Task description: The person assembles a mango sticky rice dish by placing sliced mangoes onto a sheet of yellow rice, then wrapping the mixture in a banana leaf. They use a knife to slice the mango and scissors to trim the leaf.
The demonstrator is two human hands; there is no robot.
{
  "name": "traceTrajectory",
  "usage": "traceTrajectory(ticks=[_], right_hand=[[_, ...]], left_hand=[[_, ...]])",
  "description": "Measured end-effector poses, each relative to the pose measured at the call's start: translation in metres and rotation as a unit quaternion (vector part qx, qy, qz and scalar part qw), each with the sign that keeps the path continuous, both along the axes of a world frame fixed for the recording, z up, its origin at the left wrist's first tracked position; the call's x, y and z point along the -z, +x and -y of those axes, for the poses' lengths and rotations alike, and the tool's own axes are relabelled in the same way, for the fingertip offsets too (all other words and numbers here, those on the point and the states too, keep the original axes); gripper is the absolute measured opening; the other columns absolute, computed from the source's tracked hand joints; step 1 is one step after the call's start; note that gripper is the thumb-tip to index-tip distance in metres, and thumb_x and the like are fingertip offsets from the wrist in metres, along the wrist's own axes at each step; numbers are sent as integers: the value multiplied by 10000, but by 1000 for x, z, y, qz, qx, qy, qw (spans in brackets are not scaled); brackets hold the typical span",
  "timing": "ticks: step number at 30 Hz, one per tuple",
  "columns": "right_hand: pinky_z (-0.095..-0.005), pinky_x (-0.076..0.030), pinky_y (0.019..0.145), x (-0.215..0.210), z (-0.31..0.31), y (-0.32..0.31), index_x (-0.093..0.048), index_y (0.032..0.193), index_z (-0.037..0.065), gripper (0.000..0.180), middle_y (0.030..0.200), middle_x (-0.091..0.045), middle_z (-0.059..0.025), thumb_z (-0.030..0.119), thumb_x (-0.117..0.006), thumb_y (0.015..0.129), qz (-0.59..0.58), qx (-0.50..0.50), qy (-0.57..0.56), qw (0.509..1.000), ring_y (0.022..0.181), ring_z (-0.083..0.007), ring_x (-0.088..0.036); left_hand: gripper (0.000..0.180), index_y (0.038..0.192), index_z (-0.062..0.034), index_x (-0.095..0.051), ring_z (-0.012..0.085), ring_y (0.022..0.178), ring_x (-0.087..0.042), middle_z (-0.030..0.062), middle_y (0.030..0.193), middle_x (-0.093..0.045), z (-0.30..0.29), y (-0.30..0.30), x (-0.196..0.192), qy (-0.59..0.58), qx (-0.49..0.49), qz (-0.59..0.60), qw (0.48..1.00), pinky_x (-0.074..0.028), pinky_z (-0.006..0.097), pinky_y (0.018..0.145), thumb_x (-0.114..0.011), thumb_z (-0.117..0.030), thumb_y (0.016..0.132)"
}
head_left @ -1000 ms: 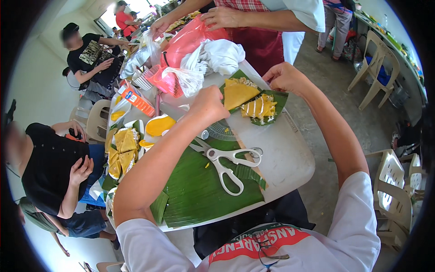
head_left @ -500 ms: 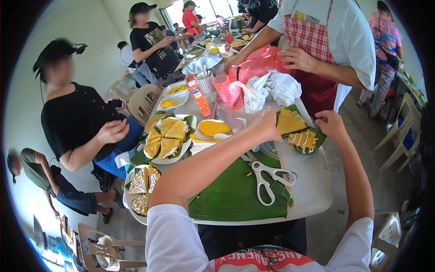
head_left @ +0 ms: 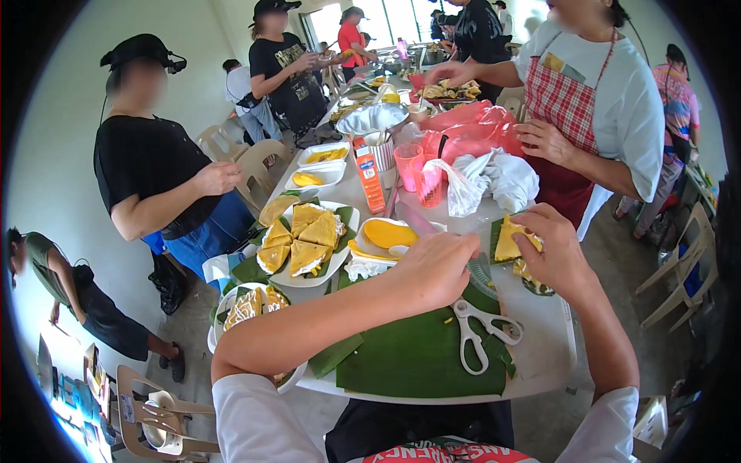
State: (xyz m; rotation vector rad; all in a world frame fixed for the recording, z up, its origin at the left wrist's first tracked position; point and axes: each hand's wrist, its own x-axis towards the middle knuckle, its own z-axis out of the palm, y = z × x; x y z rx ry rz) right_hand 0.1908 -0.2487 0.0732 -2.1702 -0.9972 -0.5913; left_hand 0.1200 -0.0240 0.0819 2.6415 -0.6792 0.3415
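My left hand [head_left: 438, 268] reaches across the table with its fingers pinched together; what they hold, if anything, is hidden. Curved over a clear plate [head_left: 484, 275] at the right is my right hand [head_left: 557, 251], thumb and fingers apart. Under its fingers lies a folded yellow crepe [head_left: 505, 243] on banana leaf; a second crepe with white drizzle [head_left: 529, 279] is partly covered by the hand. White-handled scissors [head_left: 472, 339] rest on a large banana leaf [head_left: 409, 351] in front of me. Beyond my left wrist sits a white tray holding a mango half [head_left: 388, 233] and a spoon.
Left of my forearm are a plate of folded crepes [head_left: 314, 231] and another with drizzled crepes [head_left: 245, 309]. Farther back stand an orange carton [head_left: 369, 177], pink cups [head_left: 421, 181], white cloth [head_left: 509, 179] and a red plastic bag [head_left: 471, 127]. Other people stand around the table.
My left hand has drawn back toward me, away from the crepe plate. My right hand has moved from the plate's right edge to over the crepes. The view has shifted slightly.
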Motion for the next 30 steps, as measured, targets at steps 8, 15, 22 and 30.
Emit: traceTrajectory(ticks=[8,15,22,30], right_hand=[[-425,-518,779,-25,-66,30,-683,1001,-16,219,978,-641,-201,32,-679,787,-14,-100,-73,992,892,-385,-638],[-431,-485,813,-49,-74,31,-683,998,32,216,963,-637,-163,60,-701,785,-57,-83,-87,991,914,-352,-619],[-430,-463,834,-81,-52,-6,-691,1003,52,224,965,-639,-148,79,-715,782,-169,-39,-108,979,940,-336,-614],[-436,-481,801,-106,-5,-50,-711,976,60,218,928,-653,-143,82,-730,760,-282,85,-62,954,867,-332,-637]], left_hand=[[201,967,27,-638,376,813,-669,192,827,-678,-34,47,-9,3,7,-49,999,-522,468,732,-589,-27,780],[227,1021,6,-607,378,768,-651,180,789,-647,-88,32,-47,-15,-1,-54,998,-500,473,667,-588,-25,796],[323,1128,-36,-624,290,724,-664,121,783,-652,-141,-43,-101,-131,-148,-136,971,-520,377,668,-658,-59,808],[386,1182,-5,-641,177,662,-666,95,758,-697,-158,-158,-109,-271,-402,-155,861,-528,305,658,-675,-52,800]])
